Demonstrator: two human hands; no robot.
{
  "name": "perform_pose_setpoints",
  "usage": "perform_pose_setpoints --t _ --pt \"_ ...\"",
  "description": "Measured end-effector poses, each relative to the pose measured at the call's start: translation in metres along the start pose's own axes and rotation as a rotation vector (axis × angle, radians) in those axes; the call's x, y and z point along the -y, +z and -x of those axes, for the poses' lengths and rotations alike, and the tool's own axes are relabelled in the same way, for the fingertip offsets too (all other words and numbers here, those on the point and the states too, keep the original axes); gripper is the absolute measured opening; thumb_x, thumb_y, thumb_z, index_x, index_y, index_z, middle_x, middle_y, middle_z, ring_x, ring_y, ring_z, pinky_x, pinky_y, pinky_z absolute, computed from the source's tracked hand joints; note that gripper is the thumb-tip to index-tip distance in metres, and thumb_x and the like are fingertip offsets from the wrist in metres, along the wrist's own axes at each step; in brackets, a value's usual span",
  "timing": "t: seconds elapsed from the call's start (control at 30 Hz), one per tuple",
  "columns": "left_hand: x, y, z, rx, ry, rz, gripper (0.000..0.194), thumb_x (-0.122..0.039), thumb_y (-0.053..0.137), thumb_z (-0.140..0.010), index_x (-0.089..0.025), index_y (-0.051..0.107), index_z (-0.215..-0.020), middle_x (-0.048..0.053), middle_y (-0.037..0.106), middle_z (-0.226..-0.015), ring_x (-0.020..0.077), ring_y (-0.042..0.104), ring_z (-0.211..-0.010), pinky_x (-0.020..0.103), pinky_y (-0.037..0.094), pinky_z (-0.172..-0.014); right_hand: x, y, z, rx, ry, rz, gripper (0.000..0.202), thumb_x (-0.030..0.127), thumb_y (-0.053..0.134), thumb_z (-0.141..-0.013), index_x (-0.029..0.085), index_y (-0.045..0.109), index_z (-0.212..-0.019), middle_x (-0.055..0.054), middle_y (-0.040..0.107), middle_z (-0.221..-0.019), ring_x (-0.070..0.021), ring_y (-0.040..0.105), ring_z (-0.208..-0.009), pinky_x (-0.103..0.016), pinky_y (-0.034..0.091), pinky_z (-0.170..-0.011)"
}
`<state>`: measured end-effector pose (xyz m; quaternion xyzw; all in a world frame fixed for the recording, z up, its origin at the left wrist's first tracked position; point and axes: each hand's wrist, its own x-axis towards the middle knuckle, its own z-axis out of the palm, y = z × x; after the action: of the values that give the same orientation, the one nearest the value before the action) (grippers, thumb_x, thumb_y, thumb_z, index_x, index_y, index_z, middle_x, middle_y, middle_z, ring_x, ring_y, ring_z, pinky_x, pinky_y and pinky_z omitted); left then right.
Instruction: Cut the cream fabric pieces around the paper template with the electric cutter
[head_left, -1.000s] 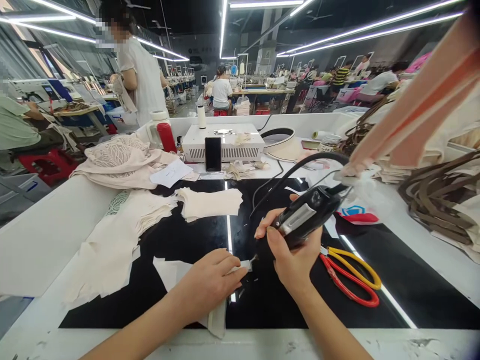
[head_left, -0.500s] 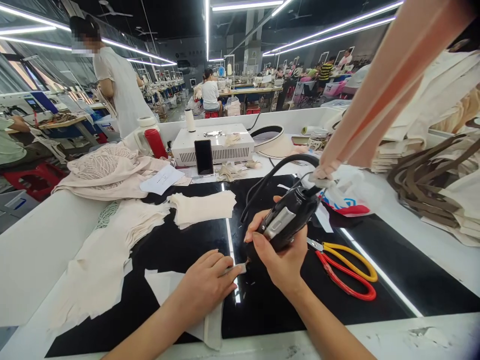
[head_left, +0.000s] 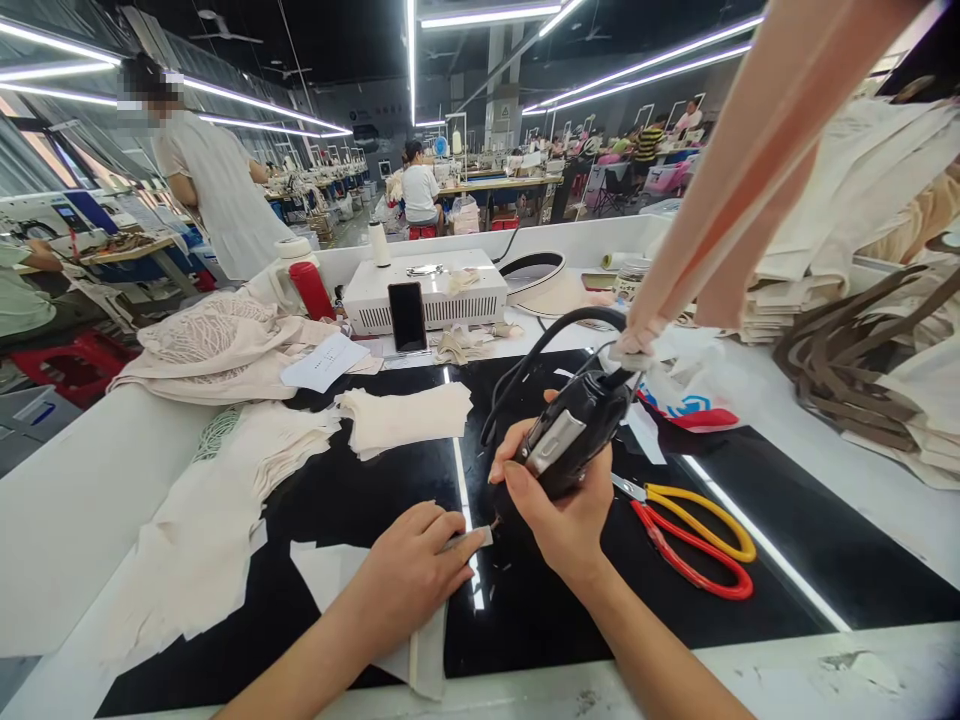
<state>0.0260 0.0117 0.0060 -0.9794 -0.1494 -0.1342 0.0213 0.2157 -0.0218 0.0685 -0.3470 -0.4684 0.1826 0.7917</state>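
My right hand (head_left: pixel 562 510) is wrapped around a black corded hand tool (head_left: pixel 574 435) with a silver plate on its side. The tool leans with its top toward the back right, and its lower end is near the tip of a pale narrow strip (head_left: pixel 480 537). With fingers pressed together, my left hand (head_left: pixel 420 560) holds that strip down on the black work surface (head_left: pixel 517 630). Pale fabric pieces (head_left: pixel 427 650) lie beneath my left wrist. Scissors (head_left: pixel 694 530) with yellow and red handles rest right of my right hand.
A stack of cream fabric pieces (head_left: pixel 405 415) lies behind my left hand. More cut fabric (head_left: pixel 187 530) is piled at the left. A peach cloth band (head_left: pixel 720 190) hangs down to the tool's cord. A phone (head_left: pixel 407 317) leans against a white box (head_left: pixel 465 295) at the back.
A person in white at the back left has shifted left. My right hand and the tool have barely moved; my left hand stays in place on the strip.
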Motion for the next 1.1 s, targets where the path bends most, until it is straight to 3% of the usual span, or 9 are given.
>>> perform_pose_setpoints --t 0.3,0.5,0.73,1.1 --pt "0.001 0.0 -0.001 -0.029 0.002 -0.003 0.031 -0.023 0.059 -0.107 -0.019 0.059 -0.138 0.007 0.064 -0.113 0.0238 0.063 -0.098 0.039 0.057 -0.087 -0.002 0.0 0.0 -0.017 0.008 -0.006 0.042 0.01 0.076 -0.082 0.029 0.053 -0.112 0.008 0.072 -0.085 -0.01 0.068 -0.059 -0.024 0.062 -0.057" --pt "0.0 0.001 -0.001 -0.009 -0.024 0.027 0.041 -0.023 0.07 -0.102 -0.021 0.059 -0.141 0.006 0.065 -0.116 0.0255 0.062 -0.102 0.04 0.058 -0.09 -0.006 0.0 0.003 -0.007 0.021 0.012 0.039 0.008 0.075 -0.083 0.028 0.054 -0.11 0.007 0.071 -0.085 -0.0103 0.068 -0.06 -0.024 0.062 -0.058" --pt "-0.001 -0.005 -0.001 0.011 -0.033 0.086 0.04 -0.022 0.068 -0.103 -0.02 0.059 -0.142 0.007 0.065 -0.12 0.025 0.062 -0.103 0.042 0.059 -0.093 0.001 0.0 0.003 -0.036 0.022 -0.013 0.04 0.008 0.074 -0.083 0.029 0.053 -0.11 0.009 0.072 -0.085 -0.0093 0.067 -0.06 -0.023 0.06 -0.057" --pt "0.004 -0.003 -0.001 -0.031 -0.077 0.194 0.029 -0.02 0.059 -0.108 -0.02 0.064 -0.137 0.008 0.066 -0.119 0.024 0.063 -0.104 0.04 0.06 -0.094 0.006 -0.001 0.008 -0.021 0.029 0.028 0.035 0.009 0.073 -0.085 0.029 0.051 -0.105 0.008 0.072 -0.082 -0.0106 0.066 -0.058 -0.025 0.06 -0.056"
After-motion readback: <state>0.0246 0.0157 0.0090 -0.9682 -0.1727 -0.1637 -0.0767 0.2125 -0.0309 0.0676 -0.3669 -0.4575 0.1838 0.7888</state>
